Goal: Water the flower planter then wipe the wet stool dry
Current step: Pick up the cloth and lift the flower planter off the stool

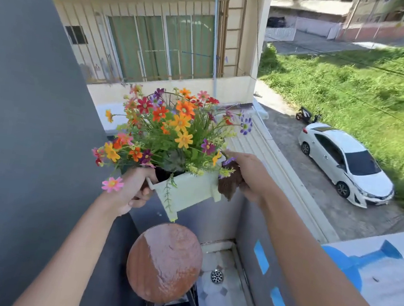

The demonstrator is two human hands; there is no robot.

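Pale green plastic flower planter (188, 189) full of bright blooms hangs tilted above the round, wet wooden stool (164, 263), left hand (131, 192) and right hand (251, 177) fingers curled around its ends.

Both my arms reach forward, raised and nearly straight. My left hand (132, 190) has its fingers curled in a grip; my right hand (250, 177) is likewise clenched, knuckles up.

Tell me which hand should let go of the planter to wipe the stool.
Probably the right hand: it also pinches a brown cloth-like wad against the planter. The left hand only grips the planter's end above the wet stool.
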